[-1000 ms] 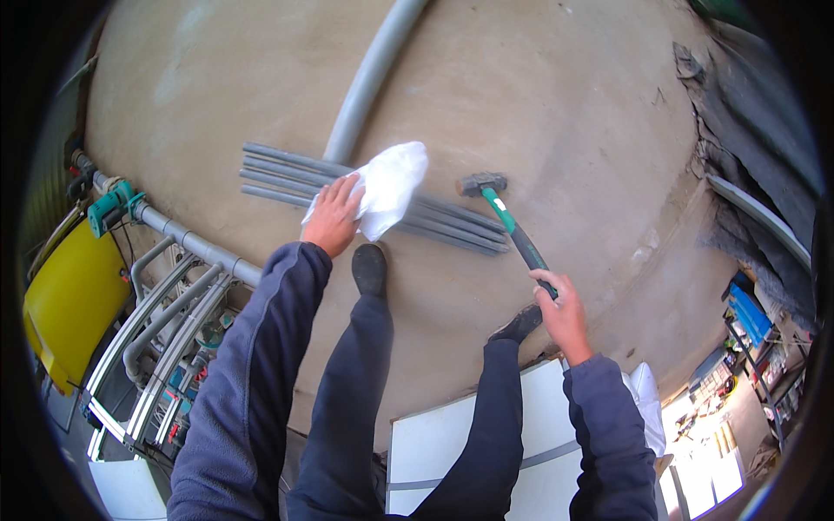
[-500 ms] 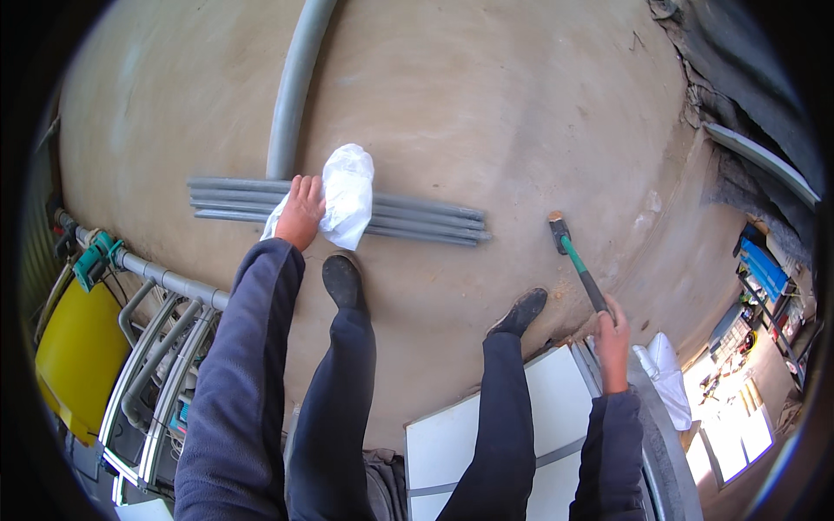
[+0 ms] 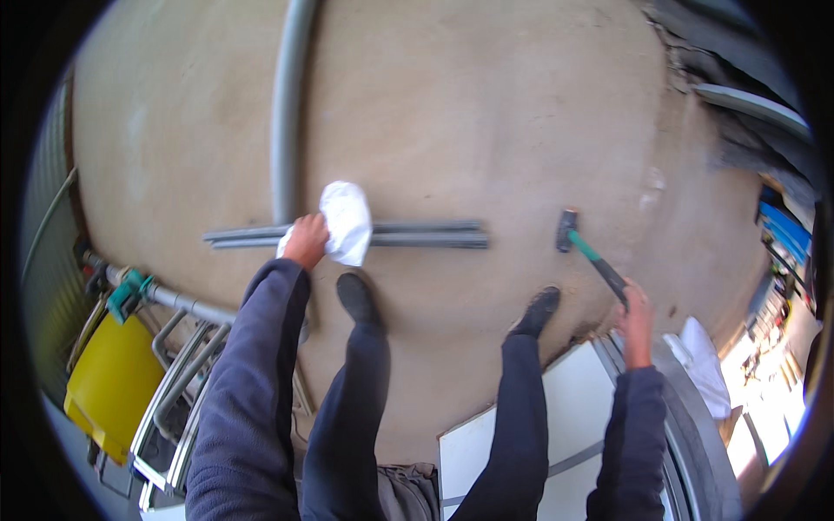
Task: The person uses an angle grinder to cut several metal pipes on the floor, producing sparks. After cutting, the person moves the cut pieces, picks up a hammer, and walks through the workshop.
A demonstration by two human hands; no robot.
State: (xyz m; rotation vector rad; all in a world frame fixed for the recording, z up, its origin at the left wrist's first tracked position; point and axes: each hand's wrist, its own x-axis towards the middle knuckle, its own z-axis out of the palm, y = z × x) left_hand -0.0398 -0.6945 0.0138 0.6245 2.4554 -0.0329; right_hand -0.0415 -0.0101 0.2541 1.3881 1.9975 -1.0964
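My left hand (image 3: 307, 241) is closed on a crumpled white cloth or thin bag (image 3: 347, 221), which lies across a bundle of grey pipes (image 3: 426, 234). Whether the fingers also grip the pipes beneath is hidden. My right hand (image 3: 635, 319) is wrapped around the dark grip of a hammer (image 3: 598, 262) with a green and black handle. Its blocky dark head points away from me, to the right of the pipe ends and apart from them.
A thicker grey pipe (image 3: 287, 122) runs from the far edge to the bundle. My boots (image 3: 358, 295) stand just nearer. White panels (image 3: 569, 408) and a white sack (image 3: 702, 369) lie at right. At left are a yellow tub-like object (image 3: 113, 382) and a teal tool (image 3: 129, 293).
My left fingers have curled round the white cloth. The pipe bundle looks narrower and fewer pipes show. The hammer has turned slightly, and the whole view has shifted a little.
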